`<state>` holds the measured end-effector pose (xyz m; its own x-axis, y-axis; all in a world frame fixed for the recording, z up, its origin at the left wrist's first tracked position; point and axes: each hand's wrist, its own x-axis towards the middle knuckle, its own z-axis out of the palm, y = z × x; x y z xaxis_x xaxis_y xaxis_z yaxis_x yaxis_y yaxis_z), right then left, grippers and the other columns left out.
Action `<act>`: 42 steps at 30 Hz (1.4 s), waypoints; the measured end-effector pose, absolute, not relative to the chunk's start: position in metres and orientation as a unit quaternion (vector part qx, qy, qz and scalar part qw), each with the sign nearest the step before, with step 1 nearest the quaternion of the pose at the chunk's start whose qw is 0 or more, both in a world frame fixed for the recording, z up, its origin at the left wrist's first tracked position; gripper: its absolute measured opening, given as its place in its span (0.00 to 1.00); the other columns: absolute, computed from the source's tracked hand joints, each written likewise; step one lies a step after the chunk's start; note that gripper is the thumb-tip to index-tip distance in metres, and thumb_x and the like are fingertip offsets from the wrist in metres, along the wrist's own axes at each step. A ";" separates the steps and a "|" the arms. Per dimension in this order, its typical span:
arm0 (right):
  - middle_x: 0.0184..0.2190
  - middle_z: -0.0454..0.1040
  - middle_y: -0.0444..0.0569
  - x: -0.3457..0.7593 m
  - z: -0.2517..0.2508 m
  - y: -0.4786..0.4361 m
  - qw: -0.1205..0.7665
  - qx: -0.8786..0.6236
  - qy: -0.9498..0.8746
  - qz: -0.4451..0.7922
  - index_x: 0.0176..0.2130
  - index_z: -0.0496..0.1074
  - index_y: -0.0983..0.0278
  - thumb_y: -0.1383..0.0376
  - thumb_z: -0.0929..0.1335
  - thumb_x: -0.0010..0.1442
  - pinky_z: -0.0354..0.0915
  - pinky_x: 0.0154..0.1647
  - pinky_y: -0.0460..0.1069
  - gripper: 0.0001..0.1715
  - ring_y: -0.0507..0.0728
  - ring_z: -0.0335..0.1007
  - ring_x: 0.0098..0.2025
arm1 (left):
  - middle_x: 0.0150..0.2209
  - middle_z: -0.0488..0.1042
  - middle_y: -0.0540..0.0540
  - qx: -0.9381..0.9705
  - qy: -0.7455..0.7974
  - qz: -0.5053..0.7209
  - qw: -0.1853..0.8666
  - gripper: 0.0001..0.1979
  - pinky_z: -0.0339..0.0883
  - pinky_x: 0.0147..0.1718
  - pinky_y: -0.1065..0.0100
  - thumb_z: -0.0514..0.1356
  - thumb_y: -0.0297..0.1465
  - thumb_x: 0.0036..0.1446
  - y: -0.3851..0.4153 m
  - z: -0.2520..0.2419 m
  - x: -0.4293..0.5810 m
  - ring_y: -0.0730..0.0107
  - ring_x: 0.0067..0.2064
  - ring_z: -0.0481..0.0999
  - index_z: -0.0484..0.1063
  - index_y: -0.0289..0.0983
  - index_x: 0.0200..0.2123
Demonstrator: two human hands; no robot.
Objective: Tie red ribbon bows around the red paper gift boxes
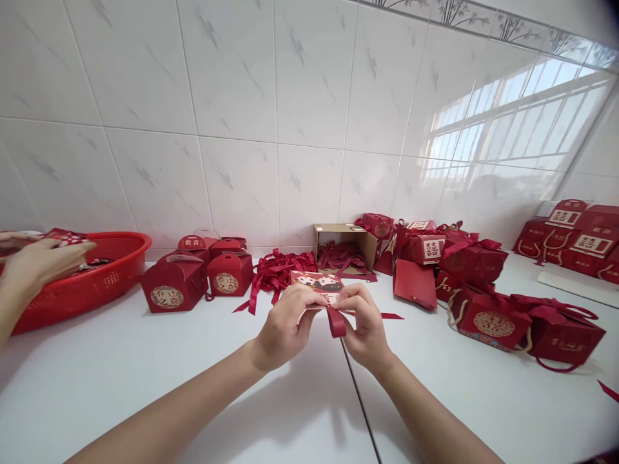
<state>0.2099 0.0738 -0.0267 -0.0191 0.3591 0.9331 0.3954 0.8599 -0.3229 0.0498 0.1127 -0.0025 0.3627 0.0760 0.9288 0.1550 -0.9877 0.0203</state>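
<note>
My left hand [285, 325] and my right hand [366, 322] are together over the middle of the white table, both pinched on a dark red ribbon [336, 321]. The ribbon loops down between my fingertips. Just behind my fingers sits a small printed red packet [316, 282], which the ribbon seems to go round; my hands hide its lower part. A heap of loose red ribbons [276, 269] lies just beyond my left hand.
Another person's hand [41, 261] at the far left holds a red item over a red plastic basket [104, 274]. Closed red gift boxes [175, 285] stand at the back left. An open cardboard box [344, 248] holds ribbons. Red gift bags [488, 316] crowd the right.
</note>
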 end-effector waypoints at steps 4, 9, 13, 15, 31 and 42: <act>0.34 0.63 0.47 0.210 -0.026 0.073 0.645 -0.266 -0.716 -0.032 0.38 0.67 0.57 0.77 0.62 0.56 0.65 0.35 0.53 0.16 0.56 0.65 0.37 | 0.34 0.72 0.47 -0.827 -0.099 -0.554 -0.010 0.12 0.73 0.35 0.70 0.54 0.18 0.57 0.112 -0.006 0.050 0.71 0.37 0.73 0.66 0.39 0.41; 0.33 0.63 0.47 0.209 -0.026 0.074 0.647 -0.277 -0.710 -0.036 0.36 0.67 0.58 0.76 0.62 0.57 0.64 0.33 0.52 0.13 0.55 0.65 0.35 | 0.34 0.71 0.49 -0.820 -0.134 -0.549 -0.096 0.09 0.75 0.37 0.71 0.54 0.20 0.58 0.110 -0.008 0.051 0.73 0.37 0.75 0.65 0.39 0.39; 0.33 0.66 0.47 0.212 -0.026 0.079 0.634 -0.332 -0.698 -0.011 0.37 0.68 0.58 0.70 0.65 0.58 0.64 0.35 0.52 0.07 0.56 0.66 0.36 | 0.35 0.72 0.49 -0.790 -0.196 -0.550 -0.187 0.06 0.73 0.36 0.70 0.56 0.24 0.58 0.111 -0.008 0.053 0.71 0.38 0.76 0.64 0.40 0.37; 0.38 0.68 0.49 0.218 -0.025 0.082 0.622 -0.378 -0.686 -0.004 0.43 0.67 0.58 0.65 0.68 0.57 0.64 0.41 0.54 0.12 0.58 0.66 0.41 | 0.35 0.71 0.50 -0.747 -0.235 -0.570 -0.246 0.07 0.72 0.35 0.71 0.59 0.27 0.56 0.113 -0.006 0.053 0.71 0.37 0.76 0.63 0.40 0.37; 0.46 0.69 0.47 0.251 -0.034 0.101 0.529 -0.475 -0.632 0.307 0.45 0.65 0.59 0.53 0.72 0.49 0.61 0.17 0.44 0.26 0.48 0.68 0.22 | 0.54 0.64 0.42 -0.614 -0.316 -0.655 -0.307 0.30 0.62 0.49 0.60 0.65 0.35 0.49 0.145 -0.008 0.049 0.61 0.56 0.65 0.54 0.44 0.52; 0.47 0.68 0.54 0.310 -0.066 0.130 0.717 -0.611 -0.323 0.089 0.49 0.60 0.62 0.53 0.72 0.44 0.70 0.40 0.55 0.36 0.62 0.68 0.45 | 0.53 0.61 0.38 -0.758 -0.495 -0.362 -0.220 0.25 0.61 0.49 0.52 0.56 0.35 0.53 0.165 -0.060 0.049 0.54 0.56 0.62 0.52 0.40 0.53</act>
